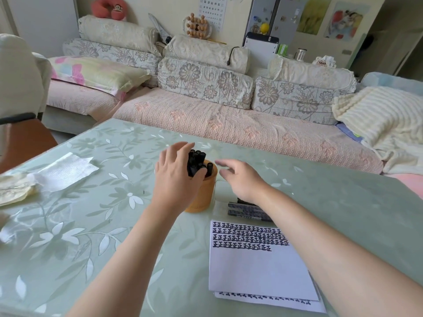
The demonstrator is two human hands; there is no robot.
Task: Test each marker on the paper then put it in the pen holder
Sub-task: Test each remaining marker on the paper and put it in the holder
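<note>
Left hand [176,177] wraps its fingers around a bundle of black markers [197,163] standing in the pen holder [202,195]; thumb at the near side of the bundle, fingertips curled over the far side. The markers stand near upright, long axes leaning slightly away and to the right, cap ends up. The holder is an orange-tan cylinder, upright, directly under and just right of the left palm.

Right hand [240,179] hovers just right of the holder, fingers spread and loose, holding nothing (fingertips blurred). Under its wrist lie a few loose markers [248,210], flat on the table, long axes running left to right, partly hidden by the forearm.

Nearer than the right wrist: a sheet of paper [256,259] with four rows of black test marks, stacked on another marked sheet.

Surface: pale green table [91,225] with white flower pattern, glossy. A tissue [66,170] lies well left of the left hand. Beyond the table, a pink-covered sofa [229,120] with floral cushions.
</note>
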